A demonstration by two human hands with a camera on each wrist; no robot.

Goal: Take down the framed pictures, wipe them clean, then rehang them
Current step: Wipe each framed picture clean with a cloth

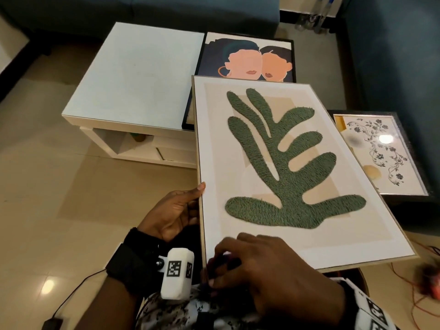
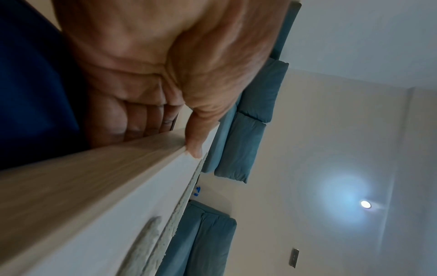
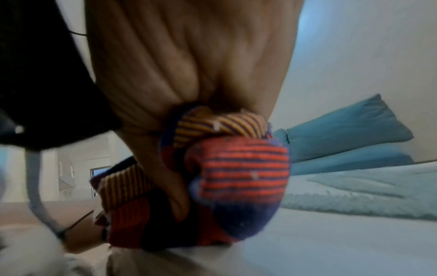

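A large light-wood framed picture with a green leaf shape lies tilted across my lap. My left hand grips its left edge, thumb on the front face and fingers behind; the left wrist view shows the thumb on the frame edge. My right hand clutches a bunched striped cloth of red, blue and yellow, and presses it on the picture's near left corner. A black-framed picture of two faces lies on the white table. A black-framed floral picture lies at the right.
A white coffee table stands on the tiled floor ahead. Blue sofas line the back and right side. Orange cables trail on the floor at the lower right, and a black wire runs from my left wrist.
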